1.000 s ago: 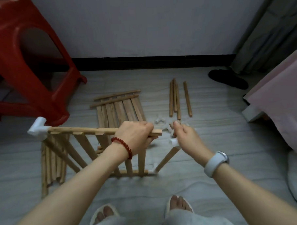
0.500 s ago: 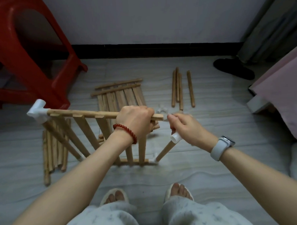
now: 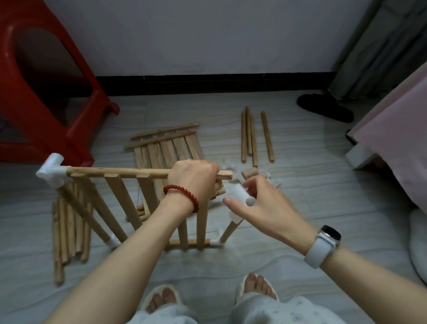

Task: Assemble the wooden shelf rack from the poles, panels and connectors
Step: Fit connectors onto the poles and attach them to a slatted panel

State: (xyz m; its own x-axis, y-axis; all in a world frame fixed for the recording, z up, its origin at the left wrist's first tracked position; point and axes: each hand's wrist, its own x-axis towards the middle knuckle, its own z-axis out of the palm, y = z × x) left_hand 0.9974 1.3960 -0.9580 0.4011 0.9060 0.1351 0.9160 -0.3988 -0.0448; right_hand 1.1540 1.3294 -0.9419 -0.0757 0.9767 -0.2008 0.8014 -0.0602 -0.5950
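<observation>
The person is standing over a half-built rack on the floor (image 3: 294, 190). The left hand (image 3: 193, 180) is gripping the top rail (image 3: 120, 171) of an upright slatted panel (image 3: 121, 202), fingers wrapped fully round it near its bare right end. The right hand (image 3: 256, 204) is pinching a white connector (image 3: 242, 196) just beside that end, not yet seated on it. A white corner connector (image 3: 52, 172) is already capping the rail's left end, and smaller white joints are sitting at the panel's foot, with a pole (image 3: 231, 228) leaning up beneath the right hand. Much is left, by my reading: a second panel (image 3: 165, 145) is lying flat behind, loose poles (image 3: 251, 135) toward the far right of the floor, a bundle of sticks (image 3: 68, 229) at the left
</observation>
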